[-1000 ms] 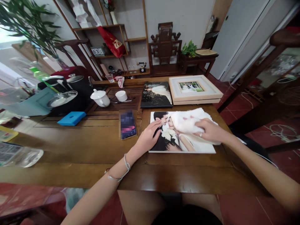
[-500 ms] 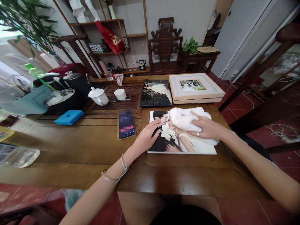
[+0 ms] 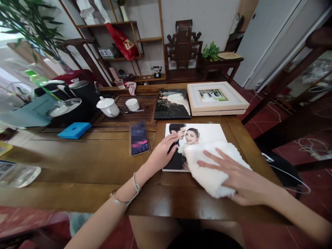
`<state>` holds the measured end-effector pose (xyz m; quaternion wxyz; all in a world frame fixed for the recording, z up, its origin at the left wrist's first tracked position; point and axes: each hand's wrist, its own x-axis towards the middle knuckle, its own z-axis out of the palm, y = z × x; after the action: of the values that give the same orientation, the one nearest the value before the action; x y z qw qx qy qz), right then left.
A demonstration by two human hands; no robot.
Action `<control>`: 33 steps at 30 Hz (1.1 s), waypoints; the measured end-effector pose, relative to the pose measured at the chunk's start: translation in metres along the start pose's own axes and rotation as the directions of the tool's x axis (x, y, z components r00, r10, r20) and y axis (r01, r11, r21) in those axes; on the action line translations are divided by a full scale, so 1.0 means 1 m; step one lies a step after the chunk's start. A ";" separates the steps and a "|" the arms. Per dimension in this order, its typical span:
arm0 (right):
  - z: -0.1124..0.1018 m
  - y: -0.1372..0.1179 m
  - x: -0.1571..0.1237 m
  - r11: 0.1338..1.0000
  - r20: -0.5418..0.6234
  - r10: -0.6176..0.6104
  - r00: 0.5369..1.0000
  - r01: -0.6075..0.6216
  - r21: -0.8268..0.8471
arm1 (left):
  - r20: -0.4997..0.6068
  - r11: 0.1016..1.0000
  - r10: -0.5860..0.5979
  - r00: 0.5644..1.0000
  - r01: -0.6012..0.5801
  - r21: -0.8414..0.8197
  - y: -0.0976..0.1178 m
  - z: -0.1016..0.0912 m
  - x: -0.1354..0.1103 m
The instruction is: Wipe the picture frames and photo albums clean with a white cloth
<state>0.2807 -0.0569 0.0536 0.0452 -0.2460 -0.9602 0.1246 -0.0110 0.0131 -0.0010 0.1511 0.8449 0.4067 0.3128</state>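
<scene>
A wedding photo album [image 3: 210,133] with a couple on its white cover lies flat on the wooden table. My left hand [image 3: 163,150] rests on the album's left side, fingers stretched out and flat. Under my right hand [image 3: 233,174] is a white towel [image 3: 199,160], spread over the album's lower right part and hanging past its near edge. The right fingers are spread on top of the towel; the thumb is largely hidden. Left of the album lies a phone [image 3: 139,140] with its screen lit.
Behind the album are a dark photo book [image 3: 172,107] and a pale framed picture [image 3: 192,90]. A tea tray [image 3: 119,116] carries a lidded white bowl [image 3: 107,106] and a white cup [image 3: 132,104]. Farther left sit a blue block [image 3: 74,130] and dark pots.
My right hand has brought the towel down and nearer to me across the album, uncovering the cover's upper right. Its fingers have spread. My left hand has stayed in place.
</scene>
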 end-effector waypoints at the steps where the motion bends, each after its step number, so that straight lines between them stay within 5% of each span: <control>1: 0.001 -0.004 -0.002 1.000 0.004 -0.011 1.000 0.011 0.011 | 0.005 1.000 0.001 1.000 -0.001 -0.001 0.000 0.000 0.000; 4: 0.001 0.008 0.002 1.000 -0.026 -0.003 1.000 0.003 -0.001 | 0.017 1.000 0.007 1.000 -0.007 -0.004 -0.001 -0.001 0.001; 11: -0.014 0.100 0.033 0.976 -0.172 0.174 0.969 -0.194 -0.103 | 0.011 1.000 0.020 1.000 -0.020 0.000 -0.002 0.000 0.001; 15: -0.018 0.126 0.041 0.950 -0.192 0.260 0.946 -0.286 -0.123 | 0.014 1.000 -0.002 1.000 0.002 0.005 -0.002 0.001 0.001; 19: -0.015 0.107 0.033 0.967 -0.194 0.201 0.960 -0.226 -0.117 | -0.002 1.000 0.006 1.000 -0.006 0.006 -0.001 0.001 0.000; 28: 0.016 -0.018 -0.011 0.999 -0.112 0.008 0.994 -0.012 -0.032 | 0.001 1.000 -0.013 1.000 0.013 0.022 0.001 0.003 -0.001; 33: 0.013 -0.009 -0.002 1.000 -0.063 -0.001 0.998 0.002 0.017 | 0.012 1.000 0.004 1.000 -0.004 0.023 0.000 0.001 -0.001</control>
<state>0.2764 -0.0686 0.0434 0.0778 -0.2485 -0.9574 0.1250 -0.0107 0.0124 -0.0025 0.1433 0.8494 0.4076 0.3031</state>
